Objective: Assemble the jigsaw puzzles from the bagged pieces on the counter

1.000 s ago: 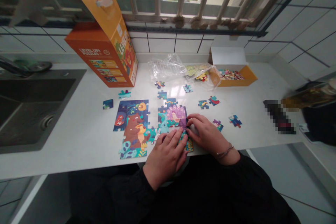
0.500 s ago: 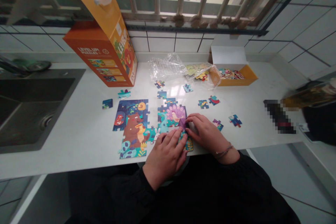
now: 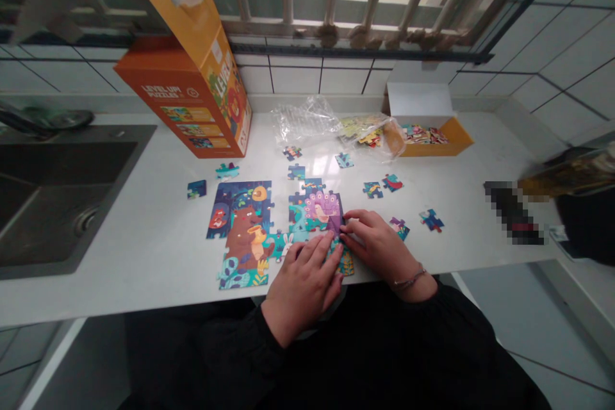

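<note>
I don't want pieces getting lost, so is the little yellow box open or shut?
Open: the yellow box has its white flap raised at the back, and puzzle pieces show inside.

Sink at left in the table, upright box behind joined puzzle, left hand and right hand at its right part, loose pieces around it, plastic bag behind, open box farther right
</note>
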`<state>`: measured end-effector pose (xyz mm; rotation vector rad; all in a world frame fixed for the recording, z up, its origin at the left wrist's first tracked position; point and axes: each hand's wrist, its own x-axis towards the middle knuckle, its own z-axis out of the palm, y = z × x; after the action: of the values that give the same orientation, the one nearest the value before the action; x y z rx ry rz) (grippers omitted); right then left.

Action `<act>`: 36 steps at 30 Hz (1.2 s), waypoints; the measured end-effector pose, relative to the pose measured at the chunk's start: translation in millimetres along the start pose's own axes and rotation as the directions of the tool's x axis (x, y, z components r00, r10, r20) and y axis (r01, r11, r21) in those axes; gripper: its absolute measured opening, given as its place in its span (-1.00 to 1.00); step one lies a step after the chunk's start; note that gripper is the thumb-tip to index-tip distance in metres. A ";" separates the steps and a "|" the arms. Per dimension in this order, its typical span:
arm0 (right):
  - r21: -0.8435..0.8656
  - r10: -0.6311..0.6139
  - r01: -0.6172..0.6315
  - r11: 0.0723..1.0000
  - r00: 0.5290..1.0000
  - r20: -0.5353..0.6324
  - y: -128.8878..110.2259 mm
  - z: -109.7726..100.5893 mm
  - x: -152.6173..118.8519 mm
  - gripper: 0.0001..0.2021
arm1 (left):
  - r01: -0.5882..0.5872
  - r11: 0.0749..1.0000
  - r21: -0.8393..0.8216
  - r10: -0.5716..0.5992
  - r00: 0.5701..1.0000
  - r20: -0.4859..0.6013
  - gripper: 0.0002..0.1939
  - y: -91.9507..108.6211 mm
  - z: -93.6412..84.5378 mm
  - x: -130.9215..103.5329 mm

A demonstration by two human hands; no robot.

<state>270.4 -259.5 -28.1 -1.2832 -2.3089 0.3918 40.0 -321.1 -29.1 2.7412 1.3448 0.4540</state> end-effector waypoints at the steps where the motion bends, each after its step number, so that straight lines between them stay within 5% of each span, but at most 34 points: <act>1: -0.008 -0.006 0.006 1.000 1.000 -0.003 -0.1 0.4 -0.2 -0.89 | 0.002 1.000 -0.003 -0.002 1.000 0.004 -0.51 0.1 0.3 0.1; 15: 0.055 0.045 -0.043 0.998 0.998 -0.035 -10.5 -4.4 -23.9 -0.66 | 0.005 0.998 -0.060 -0.009 0.998 -0.054 -0.47 -1.5 -0.2 -2.1; 22: -0.012 -0.022 0.022 1.000 0.999 -0.025 -10.0 5.0 -25.5 -0.51 | -0.087 0.993 -0.073 0.080 0.992 -0.101 -0.65 -2.3 -1.5 -4.5; 33: -0.029 -0.009 0.006 1.000 0.997 -0.079 -13.7 2.7 -13.8 -0.71 | -0.095 0.991 -0.099 0.084 0.990 -0.111 -0.68 -3.1 -1.5 -3.1; 36: -0.064 -0.050 0.043 0.997 0.994 -0.100 -17.2 2.4 3.2 -0.63 | -0.096 0.991 -0.096 0.086 0.990 -0.110 -0.70 -4.3 -0.1 -3.7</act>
<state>255.3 -265.8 -21.4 -1.2460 -2.2766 0.2363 34.6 -321.3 -30.6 2.7386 1.1853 0.6624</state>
